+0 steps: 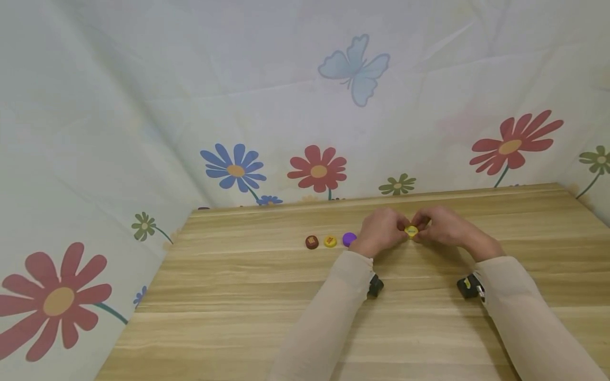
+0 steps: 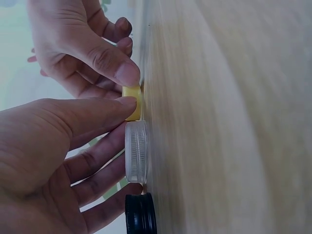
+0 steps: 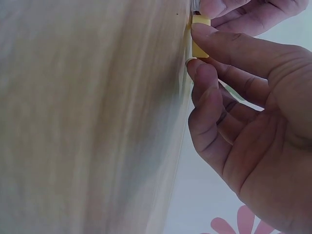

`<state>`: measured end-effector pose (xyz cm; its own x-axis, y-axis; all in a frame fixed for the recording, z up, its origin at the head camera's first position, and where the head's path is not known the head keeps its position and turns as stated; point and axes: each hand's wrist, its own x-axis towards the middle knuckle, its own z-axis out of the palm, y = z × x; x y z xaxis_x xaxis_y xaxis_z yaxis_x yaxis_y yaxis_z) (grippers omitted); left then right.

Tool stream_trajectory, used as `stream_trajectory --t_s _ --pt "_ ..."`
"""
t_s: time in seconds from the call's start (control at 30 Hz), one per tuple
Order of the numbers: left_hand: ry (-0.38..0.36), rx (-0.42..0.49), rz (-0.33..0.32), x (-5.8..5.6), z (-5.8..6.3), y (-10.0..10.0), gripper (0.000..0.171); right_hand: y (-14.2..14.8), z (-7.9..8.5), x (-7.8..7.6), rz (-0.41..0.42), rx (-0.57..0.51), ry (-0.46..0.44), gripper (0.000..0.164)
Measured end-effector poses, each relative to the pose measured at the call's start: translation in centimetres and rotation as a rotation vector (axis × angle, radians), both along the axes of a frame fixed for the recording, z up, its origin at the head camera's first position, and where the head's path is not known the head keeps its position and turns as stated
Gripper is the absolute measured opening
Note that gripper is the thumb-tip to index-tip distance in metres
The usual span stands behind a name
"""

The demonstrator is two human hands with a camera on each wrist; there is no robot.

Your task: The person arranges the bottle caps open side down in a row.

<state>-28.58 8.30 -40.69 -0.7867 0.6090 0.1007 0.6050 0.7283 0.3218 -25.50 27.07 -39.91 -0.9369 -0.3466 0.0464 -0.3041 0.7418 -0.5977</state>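
Note:
A small yellow bottle cap (image 1: 411, 231) with print on its top sits between both hands at the table's far side. My left hand (image 1: 381, 227) pinches it from the left, thumb in front. From the right, my right hand (image 1: 442, 225) also pinches it, its other fingers curled. In the left wrist view a clear ribbed cap (image 2: 136, 151) stands right beside the yellow one, near the left fingers. A black cap (image 2: 140, 213) comes after it, partly cut off by the frame. Both of these are hidden behind the left hand in the head view.
Left of the left hand, a purple cap (image 1: 349, 239), another yellow cap (image 1: 330, 241) and a dark red cap (image 1: 312, 242) lie in a row on the wooden table (image 1: 238, 296). A flower-printed cloth (image 1: 267, 106) hangs behind the table's far edge.

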Motion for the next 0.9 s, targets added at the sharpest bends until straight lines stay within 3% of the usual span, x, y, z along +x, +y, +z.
stream_trajectory --t_s 0.6,0.9 --pt "-0.012 -0.007 0.011 0.4 -0.4 0.6 0.023 0.7 -0.2 0.5 0.002 0.010 0.002 0.029" --pt "-0.066 -0.020 0.041 0.8 -0.3 0.5 0.028 0.9 0.4 1.0 -0.007 0.015 -0.064 0.035"
